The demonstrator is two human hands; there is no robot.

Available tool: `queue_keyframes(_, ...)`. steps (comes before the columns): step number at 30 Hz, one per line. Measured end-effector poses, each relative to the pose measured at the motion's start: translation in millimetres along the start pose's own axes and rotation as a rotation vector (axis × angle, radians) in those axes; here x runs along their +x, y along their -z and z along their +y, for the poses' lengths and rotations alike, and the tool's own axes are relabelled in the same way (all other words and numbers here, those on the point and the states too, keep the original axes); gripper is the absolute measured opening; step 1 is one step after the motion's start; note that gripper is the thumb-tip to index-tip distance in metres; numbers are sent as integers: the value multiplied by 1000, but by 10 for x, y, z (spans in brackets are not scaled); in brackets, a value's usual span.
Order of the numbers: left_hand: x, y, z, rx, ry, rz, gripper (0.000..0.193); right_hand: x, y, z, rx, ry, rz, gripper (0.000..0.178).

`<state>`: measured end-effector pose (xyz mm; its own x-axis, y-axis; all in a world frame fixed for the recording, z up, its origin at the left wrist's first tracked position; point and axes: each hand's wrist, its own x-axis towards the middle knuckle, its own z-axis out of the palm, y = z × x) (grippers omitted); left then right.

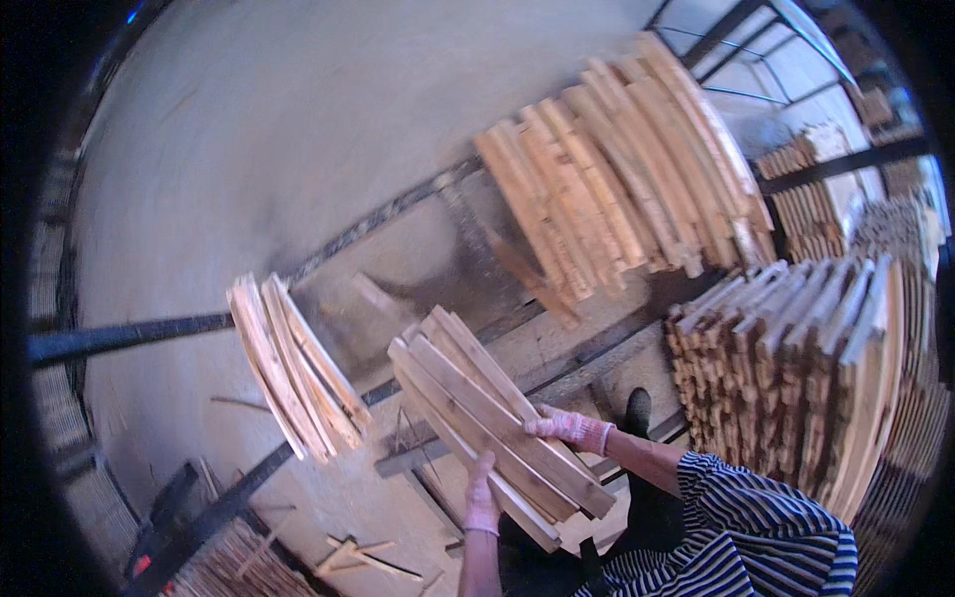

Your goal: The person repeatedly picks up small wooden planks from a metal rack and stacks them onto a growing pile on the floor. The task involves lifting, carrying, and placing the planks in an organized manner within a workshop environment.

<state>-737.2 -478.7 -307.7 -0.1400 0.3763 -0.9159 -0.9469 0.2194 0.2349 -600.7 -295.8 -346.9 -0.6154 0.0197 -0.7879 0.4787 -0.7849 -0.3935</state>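
Between my two gloved hands is a bundle of several wooden boards (pixel 477 418), tilted and reaching away to the upper left. My left hand (pixel 482 497), in a pinkish glove, grips the near left edge of the bundle. On the right edge, my right hand (pixel 569 428) is closed around the boards, its fingertips partly over the top. Ahead and to the left, a small group of boards (pixel 298 368) lies across a dark metal rail. A larger row of boards (pixel 617 169) lies farther off to the right.
A tall stack of boards (pixel 786 368) stands close on my right, with more stacks (pixel 816 209) behind it. Dark metal rails (pixel 388 219) run across the floor. Scrap sticks (pixel 363 559) and a pile of thin wood strips (pixel 244 567) lie at lower left.
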Motion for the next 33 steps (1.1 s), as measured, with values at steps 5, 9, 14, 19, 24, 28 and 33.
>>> queue_keyframes(5,-910,-508,-217,175,-75,-73,74,-1402,-97,-162,-56,141,43,119)
queue_keyframes(9,-1090,-465,-248,478,-401,-550,57,-2429,-265,-320,82,420,117,120)
queue_keyframes(14,-1727,-1771,37,860,-493,-866,44,-3634,-171,-333,235,802,282,127)
queue_keyframes(19,-2775,-3449,-613,1456,-1097,-1033,42,-5332,50,-244,286,1023,522,117)
queue_keyframes(24,-3029,-4371,-1874,1155,-272,-1017,39,-6006,532,630,582,1101,860,116)
queue_keyframes(28,-3210,-4836,-3479,1342,-320,-1317,31,-7080,1072,1632,753,1363,821,95)
queue_keyframes(33,-3528,-5236,-4766,1389,123,-1505,36,-7728,1267,2458,1046,1355,1035,75)
